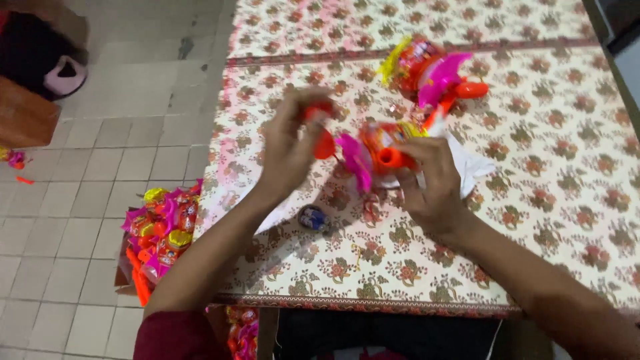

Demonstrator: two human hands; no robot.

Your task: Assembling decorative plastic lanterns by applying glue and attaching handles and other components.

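Nearest, below the table's edge, a maroon sleeve [175,337] is showing, and a cardboard box [124,280] on the tiled floor [100,167] is holding a heap of pink, yellow and orange wrapped toys [160,230]; more are peeking from under the table [533,200], cut off by its patterned cloth. A small dark round object [313,218] is lying on the cloth between the forearms, too blurred to identify. The left hand [288,150] is pinching a small orange piece [323,137] between curled fingers, blurred by motion. The right hand [433,183] is closing around a toy with a pink fan and orange handle [380,157], held just above a white sheet [470,167]. Farther off, a finished packaged toy [433,77] is lying on the cloth. At far left, dark furniture with a pale pink item [65,75] is sitting, partly cropped.
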